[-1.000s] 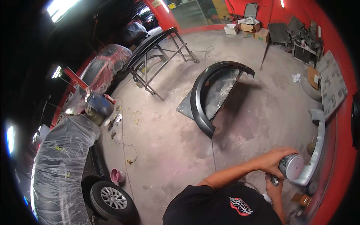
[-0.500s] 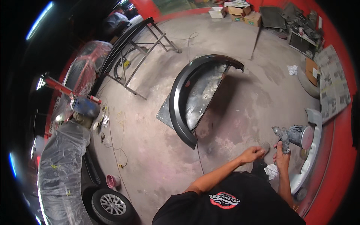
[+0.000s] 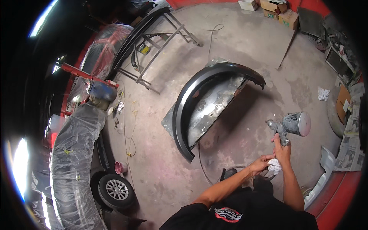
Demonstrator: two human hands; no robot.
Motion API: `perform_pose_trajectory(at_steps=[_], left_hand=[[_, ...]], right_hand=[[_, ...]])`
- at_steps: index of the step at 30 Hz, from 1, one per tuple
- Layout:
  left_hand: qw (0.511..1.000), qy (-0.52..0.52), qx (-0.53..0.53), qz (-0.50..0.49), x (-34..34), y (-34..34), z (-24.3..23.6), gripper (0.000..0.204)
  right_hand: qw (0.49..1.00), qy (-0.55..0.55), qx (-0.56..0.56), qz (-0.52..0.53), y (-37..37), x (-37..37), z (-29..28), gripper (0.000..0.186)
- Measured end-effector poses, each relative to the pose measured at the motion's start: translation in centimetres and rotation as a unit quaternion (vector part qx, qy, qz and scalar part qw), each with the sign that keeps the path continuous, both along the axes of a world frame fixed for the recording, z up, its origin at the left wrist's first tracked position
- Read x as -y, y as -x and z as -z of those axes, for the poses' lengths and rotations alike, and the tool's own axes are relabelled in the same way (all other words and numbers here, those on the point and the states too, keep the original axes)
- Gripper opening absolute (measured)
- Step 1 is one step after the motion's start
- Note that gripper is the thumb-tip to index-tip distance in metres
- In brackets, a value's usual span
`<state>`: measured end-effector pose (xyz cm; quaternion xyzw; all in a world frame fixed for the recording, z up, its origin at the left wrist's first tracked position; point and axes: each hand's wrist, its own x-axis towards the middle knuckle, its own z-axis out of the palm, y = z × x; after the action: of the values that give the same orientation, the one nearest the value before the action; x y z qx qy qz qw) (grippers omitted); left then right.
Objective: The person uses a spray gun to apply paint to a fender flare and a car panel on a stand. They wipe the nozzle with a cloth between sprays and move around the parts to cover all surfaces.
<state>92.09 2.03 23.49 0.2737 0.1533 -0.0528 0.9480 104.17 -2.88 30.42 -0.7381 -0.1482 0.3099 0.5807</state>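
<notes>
My right hand (image 3: 283, 153) is closed around the handle of a grey, paint-smeared spray gun (image 3: 279, 131) with its round cup (image 3: 298, 123) tipped to the right. Just below that handle, the fingers of my left hand (image 3: 260, 164) are pinched together. A crumpled white cloth or paper (image 3: 274, 166) hangs right beside them, against my right wrist; whether my left fingers grip it is unclear. Ahead and to the left, a glossy black fender flare (image 3: 180, 111) rests in an arch on a worn, paint-spotted metal sheet (image 3: 214, 111), apart from both hands.
A metal stand (image 3: 161, 50) bears a long black panel (image 3: 128, 42) at far left. Plastic sheeting (image 3: 74, 165) covers a vehicle with an exposed wheel (image 3: 116, 189); a pink cup (image 3: 120, 167) stands nearby. A hose (image 3: 202, 165) crosses the floor. Boxes (image 3: 288, 18) line the back.
My right hand has swung the spray gun up and left, nearer the fender flare. My left hand has come over to the right hand and the white crumpled piece. The view has shifted.
</notes>
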Motion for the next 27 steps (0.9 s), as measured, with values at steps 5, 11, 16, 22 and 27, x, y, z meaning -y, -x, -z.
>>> perform_pose_trajectory(at_steps=[5,11,16,22,27], left_hand=[[1.000,-0.012,0.006,-0.017,-4.0,-7.8,3.1,0.035],[0.999,0.038,-0.014,0.033,-9.2,-13.0,4.8,0.035],[0.996,-0.011,-0.091,0.011,-13.9,-16.9,8.4,0.039],[0.981,0.025,-0.181,-0.061,-19.6,-21.6,18.1,0.046],[0.975,0.099,-0.152,-0.127,-20.6,-25.6,26.3,0.039]], right_hand=[[0.999,0.028,0.032,0.015,-7.3,-4.8,0.5,0.042],[0.998,0.050,-0.008,0.048,-12.6,-9.3,3.9,0.035],[0.999,0.010,-0.010,0.033,-16.8,-13.7,9.4,0.028],[1.000,-0.012,-0.029,-0.003,-22.5,-20.6,20.6,0.033],[0.998,-0.025,-0.052,0.006,-26.7,-23.0,27.0,0.035]])
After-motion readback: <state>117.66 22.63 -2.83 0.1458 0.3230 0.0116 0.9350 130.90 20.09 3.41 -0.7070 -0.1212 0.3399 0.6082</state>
